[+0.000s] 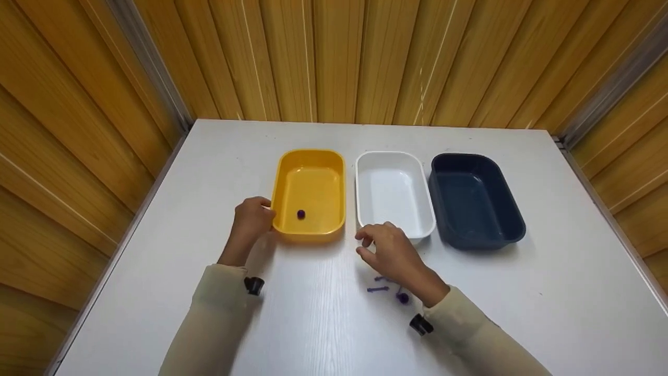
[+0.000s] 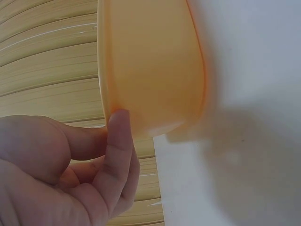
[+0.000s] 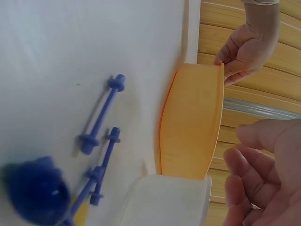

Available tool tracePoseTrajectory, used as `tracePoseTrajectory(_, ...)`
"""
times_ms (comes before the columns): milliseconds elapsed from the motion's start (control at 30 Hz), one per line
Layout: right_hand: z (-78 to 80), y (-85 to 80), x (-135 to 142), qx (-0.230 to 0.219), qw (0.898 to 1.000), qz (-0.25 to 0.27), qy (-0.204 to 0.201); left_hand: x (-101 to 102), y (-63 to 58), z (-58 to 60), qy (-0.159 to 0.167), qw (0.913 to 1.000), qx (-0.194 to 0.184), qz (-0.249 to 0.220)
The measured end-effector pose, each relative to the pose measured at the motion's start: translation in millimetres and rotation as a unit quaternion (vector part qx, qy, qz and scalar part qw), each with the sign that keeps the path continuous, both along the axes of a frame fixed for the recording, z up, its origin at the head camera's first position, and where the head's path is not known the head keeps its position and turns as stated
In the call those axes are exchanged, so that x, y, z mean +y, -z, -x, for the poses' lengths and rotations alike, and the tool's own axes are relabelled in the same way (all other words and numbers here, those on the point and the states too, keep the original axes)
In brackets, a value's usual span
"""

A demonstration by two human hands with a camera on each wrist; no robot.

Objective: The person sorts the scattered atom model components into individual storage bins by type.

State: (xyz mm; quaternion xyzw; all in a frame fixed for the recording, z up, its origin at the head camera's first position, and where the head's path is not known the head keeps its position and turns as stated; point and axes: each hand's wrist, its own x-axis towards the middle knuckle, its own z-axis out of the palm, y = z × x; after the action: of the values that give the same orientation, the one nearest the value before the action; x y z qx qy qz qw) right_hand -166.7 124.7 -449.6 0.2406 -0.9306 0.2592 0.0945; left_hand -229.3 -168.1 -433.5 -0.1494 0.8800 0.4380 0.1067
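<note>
My left hand (image 1: 254, 216) pinches the rim of the yellow tray (image 1: 309, 228) near its front left corner. The left wrist view shows the thumb at the rim and a fingertip (image 2: 119, 120) against the outer wall. Inside that tray lies a small dark purple ball (image 1: 301, 214). My right hand (image 1: 394, 253) hovers by the front edge of the white tray (image 1: 394, 196), thumb and fingers loosely bent and apart, with nothing between them. Under its wrist, blue-purple rods with collars (image 3: 102, 115) lie on the table beside a round blue-purple piece (image 3: 38, 192).
To the right of the white tray stands a dark blue tray (image 1: 477, 206). A small yellow piece (image 3: 80, 214) shows partly behind the rods. The white table (image 1: 308, 313) ends at wood-patterned panels (image 1: 334, 62) at the back and sides.
</note>
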Motion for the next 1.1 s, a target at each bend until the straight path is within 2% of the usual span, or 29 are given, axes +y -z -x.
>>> tracePoseTrajectory(500,-26.8,2.2,31,-0.054,0.998,-0.016,0.005,0,1.6,1.2,0.004,0.9999,-0.002,0.016)
tracePoseTrajectory(900,-41.1,6.1,46,-0.122,0.991,-0.033,0.050,0,0.9,2.4,0.002,0.9998,-0.007,0.020)
tracePoseTrajectory(1100,-48.6,10.9,53,-0.111,0.992,-0.041,0.053,2,0.3,3.2,-0.001,0.9998,-0.020,0.008)
